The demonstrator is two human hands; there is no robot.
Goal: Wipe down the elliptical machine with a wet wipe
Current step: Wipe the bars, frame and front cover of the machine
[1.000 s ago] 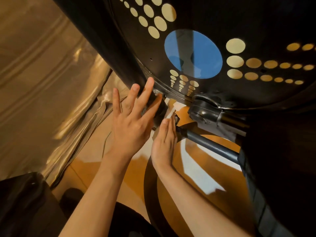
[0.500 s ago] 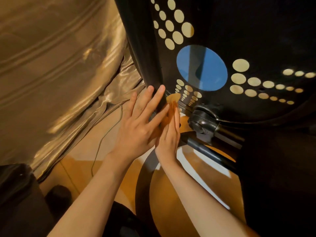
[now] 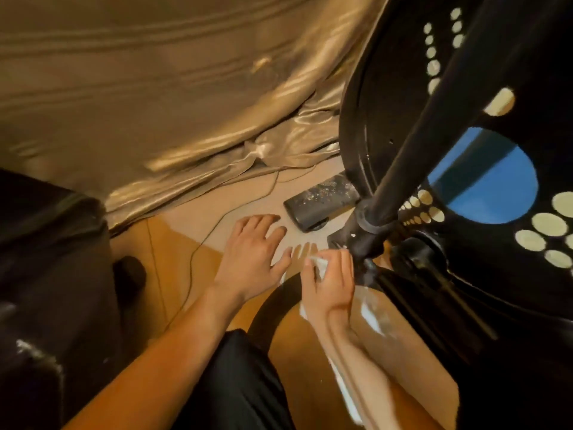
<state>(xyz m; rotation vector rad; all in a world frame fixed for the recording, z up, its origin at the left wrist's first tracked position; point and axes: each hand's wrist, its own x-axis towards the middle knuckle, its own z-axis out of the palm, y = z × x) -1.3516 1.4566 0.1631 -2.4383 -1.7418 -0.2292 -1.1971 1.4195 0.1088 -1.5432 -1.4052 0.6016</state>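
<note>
While the right hand (image 3: 330, 283) curls its fingers and thumb round a crumpled white wet wipe (image 3: 318, 264), it sits low at the near foot of the black elliptical machine (image 3: 403, 88), which fills the right side of the view. The wipe is bunched at the fingertips, just beside the bottom joint of a black bar (image 3: 412, 144) that slants up and to the right across the machine (whether wipe and joint actually touch, I cannot tell through the blur).

The left hand (image 3: 251, 248) is just left of the right one, fingers wide and relaxed, holding nothing, over the pale floor (image 3: 192, 212); I cannot tell if it rests on the floor or floats above it.

On the machine's side panel are a blue disc (image 3: 486, 181) and rows of cream dots (image 3: 547, 223). A dusty dark grey base foot (image 3: 319, 198) lies on the floor, just beyond the hands.

A shiny golden curtain (image 3: 155, 88) covers the far left and pools on the floor, with a thin cable (image 3: 198, 243) trailing from its hem toward the near side. A dark bulky object (image 3: 46, 274) stands at the near left, and a black trouser leg (image 3: 235, 383) shows between the forearms.
</note>
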